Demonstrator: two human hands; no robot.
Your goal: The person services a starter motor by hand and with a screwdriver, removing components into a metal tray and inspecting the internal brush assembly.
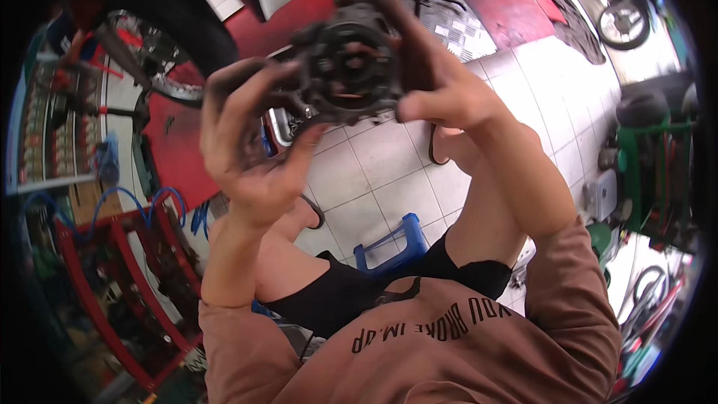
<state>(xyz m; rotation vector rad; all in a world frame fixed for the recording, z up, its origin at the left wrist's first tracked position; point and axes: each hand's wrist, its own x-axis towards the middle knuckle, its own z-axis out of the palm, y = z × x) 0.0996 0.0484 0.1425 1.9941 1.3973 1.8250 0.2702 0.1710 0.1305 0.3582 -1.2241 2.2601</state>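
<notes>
A dark, grimy round metal engine part (350, 60) is raised at the upper middle, its face turned toward me. My right hand (441, 86) grips its right side, thumb at the lower edge and fingers curled behind it. My left hand (250, 138) is curved around the left side, its fingertips and thumb at the part's edges, with dark smudges on the fingers. Behind the part, partly hidden, lies a metal tray (284, 137) holding small items.
A motorcycle wheel (168, 75) and red mat (179, 164) are upper left. A red rack (112, 277) with blue hose stands left. A blue plastic stool (407, 239) is between my legs on the tiled floor (359, 172). Green equipment (647, 172) is right; a parked scooter (621, 19) is upper right.
</notes>
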